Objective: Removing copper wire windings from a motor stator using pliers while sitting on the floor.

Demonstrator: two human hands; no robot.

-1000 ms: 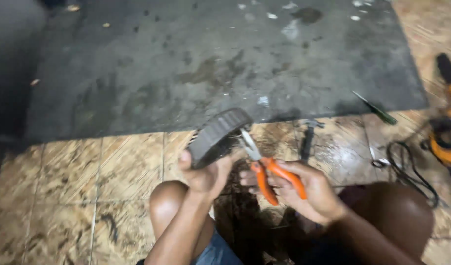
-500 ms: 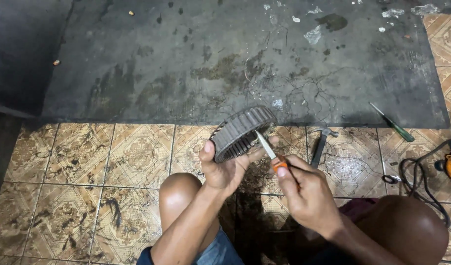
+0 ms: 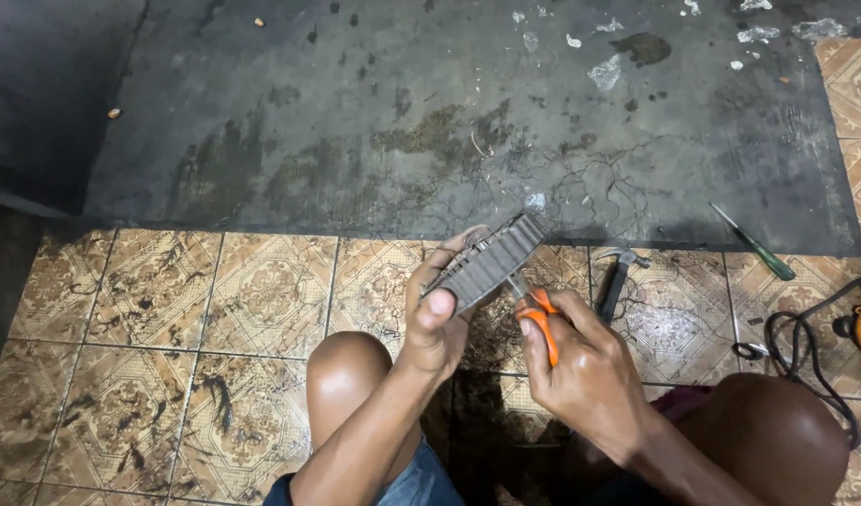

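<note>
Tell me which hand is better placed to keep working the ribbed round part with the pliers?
Right. The right hand already grips the orange-handled pliers, their nose at the edge of the ribbed round part. The left hand is wrapped around that part, holding it up above the tiled floor, so it looks committed to steadying.

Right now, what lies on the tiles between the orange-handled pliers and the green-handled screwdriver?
In the head view, a hammer lies between the pliers and screwdriver.
</note>
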